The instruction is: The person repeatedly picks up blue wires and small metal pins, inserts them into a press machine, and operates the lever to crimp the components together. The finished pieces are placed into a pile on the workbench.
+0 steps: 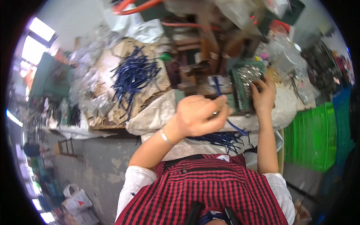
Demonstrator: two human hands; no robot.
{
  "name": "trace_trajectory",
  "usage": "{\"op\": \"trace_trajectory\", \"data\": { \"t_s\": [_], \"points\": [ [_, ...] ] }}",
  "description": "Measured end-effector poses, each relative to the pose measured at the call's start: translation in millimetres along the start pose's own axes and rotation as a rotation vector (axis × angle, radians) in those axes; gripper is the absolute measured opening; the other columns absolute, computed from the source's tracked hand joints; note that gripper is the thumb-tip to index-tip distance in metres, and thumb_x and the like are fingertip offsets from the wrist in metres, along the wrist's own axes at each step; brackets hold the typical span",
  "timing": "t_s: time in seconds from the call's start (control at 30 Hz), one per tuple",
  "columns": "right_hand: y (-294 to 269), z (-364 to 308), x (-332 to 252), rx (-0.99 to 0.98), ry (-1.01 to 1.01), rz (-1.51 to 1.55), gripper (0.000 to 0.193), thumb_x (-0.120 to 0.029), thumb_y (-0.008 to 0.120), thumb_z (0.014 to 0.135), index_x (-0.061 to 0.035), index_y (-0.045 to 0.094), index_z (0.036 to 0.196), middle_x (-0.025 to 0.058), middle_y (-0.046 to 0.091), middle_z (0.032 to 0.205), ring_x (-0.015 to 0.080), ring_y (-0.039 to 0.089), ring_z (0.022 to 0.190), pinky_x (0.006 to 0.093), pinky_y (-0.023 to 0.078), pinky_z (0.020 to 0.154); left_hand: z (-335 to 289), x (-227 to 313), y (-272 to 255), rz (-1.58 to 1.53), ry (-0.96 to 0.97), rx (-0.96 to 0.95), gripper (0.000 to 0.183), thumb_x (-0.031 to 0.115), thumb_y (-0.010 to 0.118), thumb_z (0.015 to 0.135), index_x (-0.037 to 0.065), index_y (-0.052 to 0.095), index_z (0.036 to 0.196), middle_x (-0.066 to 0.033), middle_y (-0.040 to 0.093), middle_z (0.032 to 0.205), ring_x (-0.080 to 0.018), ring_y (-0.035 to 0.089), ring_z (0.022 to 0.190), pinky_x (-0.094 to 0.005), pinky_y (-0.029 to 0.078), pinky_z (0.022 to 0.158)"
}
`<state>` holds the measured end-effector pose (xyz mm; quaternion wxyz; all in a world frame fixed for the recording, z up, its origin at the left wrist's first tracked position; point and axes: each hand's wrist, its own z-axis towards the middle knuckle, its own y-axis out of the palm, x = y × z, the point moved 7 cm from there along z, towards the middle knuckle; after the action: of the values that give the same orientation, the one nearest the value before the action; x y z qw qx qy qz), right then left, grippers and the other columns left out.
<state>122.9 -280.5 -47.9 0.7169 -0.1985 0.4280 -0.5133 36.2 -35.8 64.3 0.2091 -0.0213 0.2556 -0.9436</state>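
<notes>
My left hand [202, 114] is closed in front of the machine, gripping a narrow dark blue strap [237, 128] whose ends stick out above and below the fingers. A small shiny spot shows at those fingers; I cannot make out what it is. My right hand [264, 94] has its fingers curled down into a green tray [235, 84] full of small silvery metal pieces [249, 72]. Whatever its fingertips pinch is hidden among the pieces. Below my left hand, more blue straps [219, 138] lie across the cloth near my lap.
A large pile of blue straps [135, 73] covers brown paper at the left of the bench. Beyond my hands stands a blurred machine [191, 71]. Clear plastic bags [92, 80] lie at the far left, and a green plastic crate [311, 137] stands at the right.
</notes>
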Motion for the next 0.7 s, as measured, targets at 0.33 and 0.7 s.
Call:
{"op": "trace_trajectory", "data": {
  "t_s": [0.33, 0.7],
  "points": [
    [4.1, -3.3, 3.6, 0.043, 0.017, 0.087, 0.018, -0.012, 0.063, 0.094, -0.0039, 0.073, 0.107, 0.0171, 0.071, 0.105, 0.0341, 0.067, 0.098, 0.0391, 0.051, 0.087, -41.8, 2.9, -98.9, 0.342, -0.422, 0.05, 0.023, 0.002, 0.076, 0.076, 0.005, 0.072, 0.098, -0.0146, 0.075, 0.102, -0.0199, 0.064, 0.06, -0.0289, 0.05, 0.053],
    [37.1, 21.1, 17.1, -0.065, 0.127, 0.317, 0.035, -0.023, 0.053, 0.106, 0.0003, 0.063, 0.129, 0.0141, 0.067, 0.125, 0.028, 0.063, 0.115, 0.0357, 0.047, 0.102, -272.1, -131.1, -120.0, 1.055, -1.289, -0.66, 0.013, 0.012, 0.066, 0.074, 0.008, 0.075, 0.083, -0.0087, 0.062, 0.096, -0.0252, 0.061, 0.094, -0.039, 0.05, 0.074]
  ]
}}
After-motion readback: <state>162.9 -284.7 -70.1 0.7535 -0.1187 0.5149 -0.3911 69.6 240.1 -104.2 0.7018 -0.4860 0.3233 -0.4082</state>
